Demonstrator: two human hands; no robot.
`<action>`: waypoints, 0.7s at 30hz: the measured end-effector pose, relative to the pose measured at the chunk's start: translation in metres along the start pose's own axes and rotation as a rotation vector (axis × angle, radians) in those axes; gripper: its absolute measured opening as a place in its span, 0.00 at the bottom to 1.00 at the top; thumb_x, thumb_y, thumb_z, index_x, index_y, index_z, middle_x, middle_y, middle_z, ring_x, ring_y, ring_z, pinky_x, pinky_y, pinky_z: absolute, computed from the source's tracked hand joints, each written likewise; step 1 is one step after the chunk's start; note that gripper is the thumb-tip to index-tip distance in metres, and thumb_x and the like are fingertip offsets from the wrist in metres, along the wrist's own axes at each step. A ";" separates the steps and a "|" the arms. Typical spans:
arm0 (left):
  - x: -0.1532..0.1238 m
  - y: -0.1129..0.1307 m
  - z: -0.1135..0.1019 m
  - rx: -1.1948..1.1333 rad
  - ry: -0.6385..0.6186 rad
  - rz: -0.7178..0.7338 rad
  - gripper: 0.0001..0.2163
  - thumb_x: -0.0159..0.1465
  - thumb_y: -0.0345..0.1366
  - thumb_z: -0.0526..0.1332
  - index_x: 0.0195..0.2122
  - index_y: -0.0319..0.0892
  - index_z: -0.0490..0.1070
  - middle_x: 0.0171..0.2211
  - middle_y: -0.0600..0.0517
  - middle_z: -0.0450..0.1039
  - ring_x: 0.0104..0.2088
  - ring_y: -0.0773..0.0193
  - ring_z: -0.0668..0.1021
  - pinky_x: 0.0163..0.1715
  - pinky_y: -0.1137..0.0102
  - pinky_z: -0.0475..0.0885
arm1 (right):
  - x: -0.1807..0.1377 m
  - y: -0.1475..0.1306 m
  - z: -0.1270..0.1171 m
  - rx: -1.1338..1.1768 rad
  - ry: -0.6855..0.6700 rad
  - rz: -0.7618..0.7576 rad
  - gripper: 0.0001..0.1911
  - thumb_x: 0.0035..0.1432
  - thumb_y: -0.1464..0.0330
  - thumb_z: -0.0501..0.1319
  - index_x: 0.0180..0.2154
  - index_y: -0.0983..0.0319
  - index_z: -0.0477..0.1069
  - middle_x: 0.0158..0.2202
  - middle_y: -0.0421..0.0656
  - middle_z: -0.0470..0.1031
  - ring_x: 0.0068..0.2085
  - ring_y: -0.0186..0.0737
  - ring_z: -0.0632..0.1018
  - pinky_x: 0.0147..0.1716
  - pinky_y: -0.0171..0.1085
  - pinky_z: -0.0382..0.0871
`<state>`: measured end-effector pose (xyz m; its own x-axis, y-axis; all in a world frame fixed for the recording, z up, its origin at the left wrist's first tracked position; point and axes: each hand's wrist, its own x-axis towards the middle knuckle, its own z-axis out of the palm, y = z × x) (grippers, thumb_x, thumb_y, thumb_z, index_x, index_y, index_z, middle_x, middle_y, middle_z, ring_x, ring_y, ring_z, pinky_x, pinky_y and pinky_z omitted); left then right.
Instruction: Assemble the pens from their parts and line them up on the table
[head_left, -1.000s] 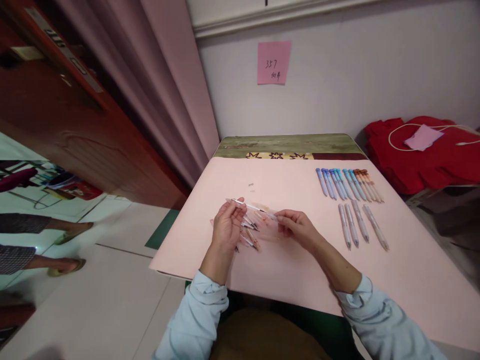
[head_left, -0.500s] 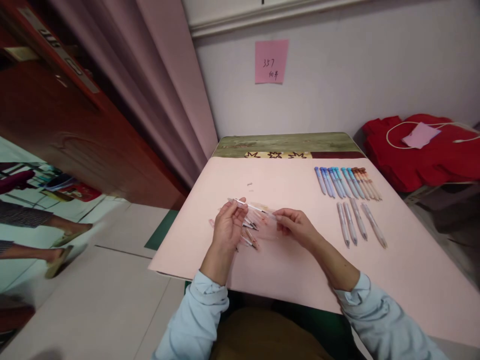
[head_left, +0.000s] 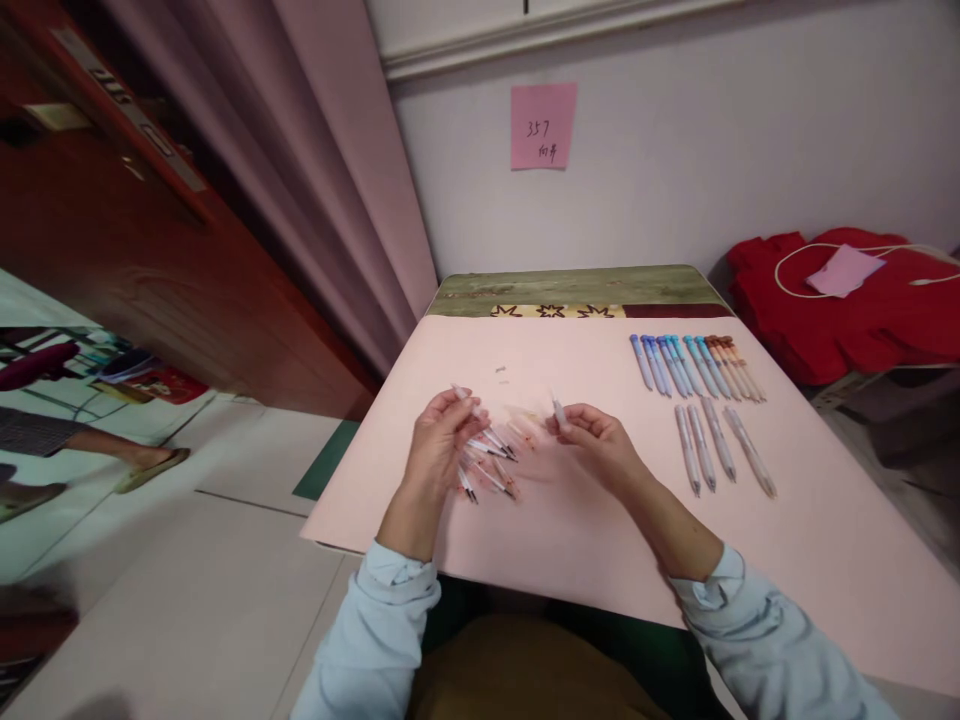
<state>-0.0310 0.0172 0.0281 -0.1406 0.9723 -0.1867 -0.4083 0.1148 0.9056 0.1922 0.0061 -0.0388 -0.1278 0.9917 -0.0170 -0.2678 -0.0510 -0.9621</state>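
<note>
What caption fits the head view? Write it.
Left grip and right grip each hold a pen part near scattered refills; rows of pens at right.

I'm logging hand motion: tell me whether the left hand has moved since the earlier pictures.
Yes. The left hand has shifted left, judged against the pink note on the wall.

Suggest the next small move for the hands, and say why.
Probably turn the clear piece in the right hand toward the slim piece in the left hand: the two pieces are held apart and don't line up.
</note>
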 end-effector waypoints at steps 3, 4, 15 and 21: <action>0.003 0.006 -0.027 0.166 0.093 0.112 0.19 0.46 0.36 0.74 0.38 0.36 0.74 0.25 0.54 0.73 0.24 0.69 0.75 0.31 0.71 0.74 | 0.001 -0.001 -0.001 -0.008 0.125 -0.038 0.17 0.46 0.57 0.72 0.37 0.59 0.76 0.37 0.44 0.80 0.38 0.41 0.77 0.40 0.39 0.70; 0.003 0.006 -0.037 0.232 0.112 0.133 0.20 0.45 0.37 0.74 0.39 0.36 0.74 0.24 0.54 0.73 0.24 0.69 0.75 0.30 0.72 0.72 | 0.002 0.000 -0.002 -0.011 0.159 -0.044 0.17 0.46 0.57 0.72 0.37 0.59 0.77 0.36 0.43 0.79 0.37 0.40 0.77 0.40 0.39 0.70; -0.016 -0.008 -0.117 0.764 0.224 0.101 0.23 0.52 0.43 0.67 0.48 0.41 0.67 0.21 0.59 0.70 0.18 0.66 0.75 0.23 0.72 0.69 | 0.004 0.014 -0.009 -0.016 0.291 -0.057 0.16 0.45 0.61 0.73 0.37 0.59 0.78 0.31 0.41 0.79 0.31 0.36 0.75 0.35 0.38 0.70; -0.019 -0.019 -0.118 0.884 0.172 0.043 0.17 0.56 0.44 0.63 0.44 0.42 0.70 0.20 0.57 0.72 0.19 0.64 0.76 0.22 0.71 0.71 | 0.004 0.019 -0.011 -0.012 0.322 -0.033 0.16 0.44 0.61 0.73 0.36 0.59 0.78 0.31 0.41 0.79 0.30 0.36 0.75 0.34 0.38 0.71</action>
<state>-0.1268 -0.0277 -0.0309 -0.3021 0.9435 -0.1360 0.4329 0.2629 0.8623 0.1970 0.0101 -0.0598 0.1896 0.9794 -0.0694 -0.2551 -0.0191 -0.9667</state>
